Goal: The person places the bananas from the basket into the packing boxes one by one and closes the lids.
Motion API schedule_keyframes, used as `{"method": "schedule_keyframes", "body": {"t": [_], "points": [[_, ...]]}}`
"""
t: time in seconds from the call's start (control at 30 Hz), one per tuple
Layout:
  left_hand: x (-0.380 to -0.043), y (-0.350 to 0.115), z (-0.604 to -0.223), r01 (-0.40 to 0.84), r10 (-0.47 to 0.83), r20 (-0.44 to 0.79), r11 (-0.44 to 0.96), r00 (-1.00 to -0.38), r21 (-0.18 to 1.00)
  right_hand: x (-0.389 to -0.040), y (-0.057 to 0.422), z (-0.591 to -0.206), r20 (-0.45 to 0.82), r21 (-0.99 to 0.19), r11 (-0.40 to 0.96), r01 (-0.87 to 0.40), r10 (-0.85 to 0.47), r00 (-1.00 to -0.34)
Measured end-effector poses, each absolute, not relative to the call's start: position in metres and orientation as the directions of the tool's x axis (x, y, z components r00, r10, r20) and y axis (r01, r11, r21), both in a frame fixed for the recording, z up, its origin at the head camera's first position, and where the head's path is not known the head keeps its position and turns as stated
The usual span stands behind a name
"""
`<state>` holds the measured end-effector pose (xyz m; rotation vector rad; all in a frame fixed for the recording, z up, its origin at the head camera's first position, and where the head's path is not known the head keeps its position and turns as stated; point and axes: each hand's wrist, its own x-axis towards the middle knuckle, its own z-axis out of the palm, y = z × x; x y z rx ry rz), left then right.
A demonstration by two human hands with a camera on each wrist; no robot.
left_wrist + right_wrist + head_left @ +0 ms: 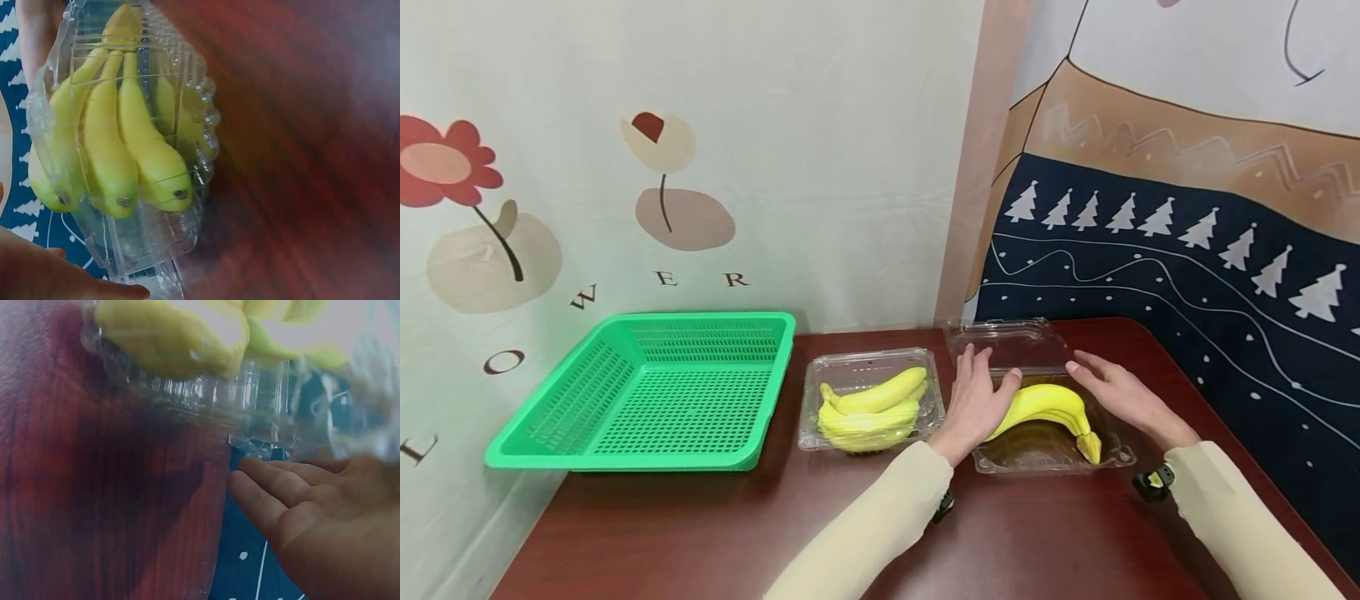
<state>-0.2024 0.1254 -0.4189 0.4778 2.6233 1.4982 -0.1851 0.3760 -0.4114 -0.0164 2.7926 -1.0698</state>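
Observation:
A clear plastic clamshell box (1030,464) lies on the right part of the table, its lid (1015,342) raised at the back. Inside rests a bunch of yellow bananas (1052,402), with stems toward the front right; the right wrist view cuts off part of the bunch (169,337). My left hand (976,402) reaches over the box's left side, fingers extended toward the lid. On the opposite side, my right hand (1126,402) has its fingers straight, fingertips right by the box's back corner. In the left wrist view, several bananas (106,137) show through the plastic.
Left of the open box sits another clear box (827,364) with bananas (872,408) in it. Farther left stands a green perforated basket (778,367). A patterned cloth wall (850,167) backs the dark red wooden table (715,533).

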Motion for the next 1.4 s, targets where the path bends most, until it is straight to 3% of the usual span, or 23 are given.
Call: {"method": "schedule_keyframes", "body": {"t": [0.37,0.6,0.97,1.13,1.4], "points": [[-0.201,0.126,-0.43,0.179,0.146,0.135,0.35,-0.98,0.92,-0.182,0.382,-0.415,-0.113,-0.674,0.738,0.024,-0.071,-0.991],[-0.205,0.127,-0.426,0.062,0.064,0.047,0.252,-0.997,0.966,-0.189,0.38,-0.418,-0.131,-0.664,0.747,0.045,-0.057,-0.99],[-0.211,0.126,-0.424,-0.033,0.064,-0.045,0.186,-0.997,0.982,-0.194,0.378,-0.418,-0.147,-0.683,0.727,0.078,-0.032,-0.989],[-0.213,0.128,-0.423,-0.044,0.044,-0.052,0.175,-0.998,0.984,-0.192,0.381,-0.418,-0.118,-0.693,0.717,0.066,-0.022,-0.993],[-0.218,0.131,-0.418,0.048,-0.009,0.049,0.124,-0.999,0.991,-0.187,0.387,-0.416,-0.035,-0.745,0.667,0.022,-0.006,-0.999]]}}
